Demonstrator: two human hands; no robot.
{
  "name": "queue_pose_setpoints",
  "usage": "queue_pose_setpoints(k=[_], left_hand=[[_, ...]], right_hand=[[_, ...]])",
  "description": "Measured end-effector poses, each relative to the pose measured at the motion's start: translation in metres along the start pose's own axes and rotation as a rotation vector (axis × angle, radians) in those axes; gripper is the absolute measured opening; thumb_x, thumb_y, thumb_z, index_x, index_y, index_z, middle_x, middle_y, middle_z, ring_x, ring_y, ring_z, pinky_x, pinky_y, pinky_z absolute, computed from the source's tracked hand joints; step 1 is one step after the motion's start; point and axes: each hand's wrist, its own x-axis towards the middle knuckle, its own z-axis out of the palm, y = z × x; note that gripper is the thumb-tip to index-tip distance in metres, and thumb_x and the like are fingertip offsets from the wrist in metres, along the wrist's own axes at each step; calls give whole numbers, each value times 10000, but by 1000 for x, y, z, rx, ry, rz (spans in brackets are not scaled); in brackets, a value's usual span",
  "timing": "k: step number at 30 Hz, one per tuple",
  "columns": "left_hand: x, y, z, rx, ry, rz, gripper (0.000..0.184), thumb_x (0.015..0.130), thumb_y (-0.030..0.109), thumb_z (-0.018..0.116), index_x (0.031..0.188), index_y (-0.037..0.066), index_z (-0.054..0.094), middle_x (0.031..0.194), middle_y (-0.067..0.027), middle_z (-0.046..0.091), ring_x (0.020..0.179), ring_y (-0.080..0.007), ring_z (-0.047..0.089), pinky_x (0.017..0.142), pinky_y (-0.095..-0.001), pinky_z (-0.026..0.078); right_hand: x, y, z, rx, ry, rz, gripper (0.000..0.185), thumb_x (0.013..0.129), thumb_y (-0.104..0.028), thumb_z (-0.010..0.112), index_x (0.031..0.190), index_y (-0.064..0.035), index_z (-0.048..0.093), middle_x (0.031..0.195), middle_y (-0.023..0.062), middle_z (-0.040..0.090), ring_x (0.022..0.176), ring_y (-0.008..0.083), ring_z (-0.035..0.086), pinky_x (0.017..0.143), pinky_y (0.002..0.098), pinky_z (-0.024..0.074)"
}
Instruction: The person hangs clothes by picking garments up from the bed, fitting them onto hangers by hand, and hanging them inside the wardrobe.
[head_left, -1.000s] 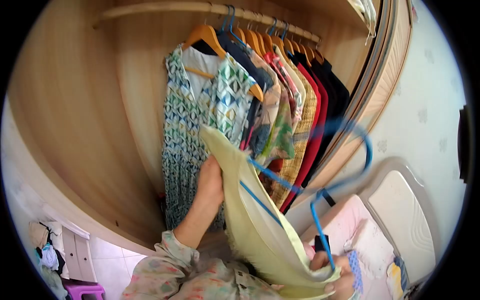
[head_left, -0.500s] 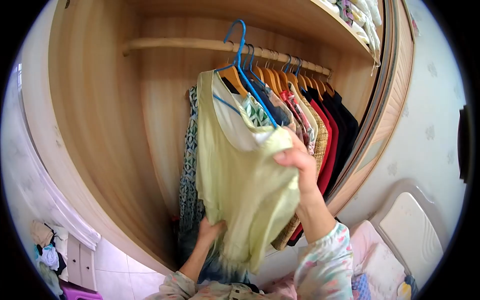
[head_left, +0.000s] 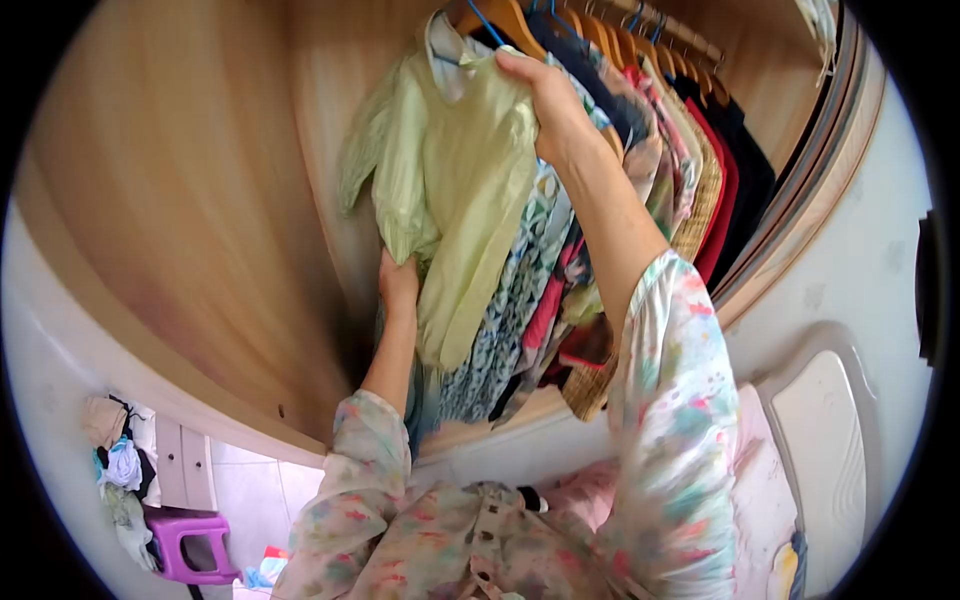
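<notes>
The right grip (head_left: 552, 100) is clamped on a shoulder of the pale green blouse (head_left: 468, 180), which hangs down and left from it; the left grip (head_left: 399, 284), lower, pinches a sleeve end. Above the right grip, a blue hanger (head_left: 486, 23) (partly cut off) shows.

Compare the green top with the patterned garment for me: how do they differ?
The green top is plain and pale; the patterned garment mixes blue, green and white shapes.
The right hand grips the green top at its shoulder; the patterned garment sits behind, partly hidden by it.
The patterned garment reaches lower in view than the green top.
Both hang down inside the wardrobe.
</notes>
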Motion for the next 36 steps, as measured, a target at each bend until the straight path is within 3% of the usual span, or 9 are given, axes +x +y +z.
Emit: queue_pose_setpoints(k=[5,13,15,20,23,27,29,31,36], left_hand=[[8,-100,-11,39,-104,-364,403,923,247,466,1264,33,464,1166,-129,568,1054,-240,536,846,-331,416],[-33,-71,44,-426,-246,-437,391,907,240,476,1208,-9,510,1155,-137,569,1014,-214,555,848,-341,455],[-41,-82,46,-430,-300,-439,390,904,236,478,1206,-10,511,1156,-138,567,1008,-215,557,845,-343,458],[-44,-105,50,-403,-362,-409,389,897,226,482,1200,-14,514,1158,-140,564,993,-217,562,840,-349,466],[-51,-134,47,-379,-365,-314,387,892,221,485,1197,-16,515,1160,-141,561,983,-218,565,836,-353,470],[-91,-230,1,-296,-391,-612,418,860,250,516,1198,3,518,1125,-119,568,1011,-244,550,843,-382,457],[-118,-221,-1,274,-255,-1069,621,908,349,470,1423,101,227,1473,-123,174,1284,-332,310,974,-484,340],[-147,-233,6,428,-366,-1066,616,913,356,477,1417,96,238,1456,-131,225,1265,-349,334,989,-467,341],[-191,-223,61,534,-900,-960,557,904,292,513,1374,66,318,1391,-155,337,1260,-376,343,970,-471,356]], right_hand=[[8,22,-21,-45,-25,-15,289,837,-237,580,998,3,578,959,111,635,846,221,616,774,359,476],[10,17,-32,-522,-216,-258,303,807,-239,567,1033,-42,611,1013,183,633,969,286,591,829,365,445],[-15,17,-15,-726,102,-439,305,808,-222,553,1033,-21,598,1003,214,622,980,339,575,843,383,437],[-44,26,-23,-874,159,-560,576,800,-231,597,1310,-65,386,1214,233,511,1110,367,508,962,419,379],[-94,61,-57,-833,378,-976,378,692,-124,586,1038,-9,485,988,194,506,944,387,479,786,457,431],[-232,146,-135,-929,501,-424,311,762,-85,603,1058,-33,524,1073,163,520,977,343,510,799,393,446],[-323,232,-189,-1080,661,-32,341,748,-78,591,1083,-53,531,1164,168,493,1055,353,490,857,400,441],[-444,290,-222,-1031,824,522,358,727,-94,591,1081,-63,551,1196,168,494,1097,354,480,896,405,425],[-723,322,-216,-1072,1506,987,333,749,-153,547,1043,1,549,1072,220,548,1033,364,503,881,421,409]])
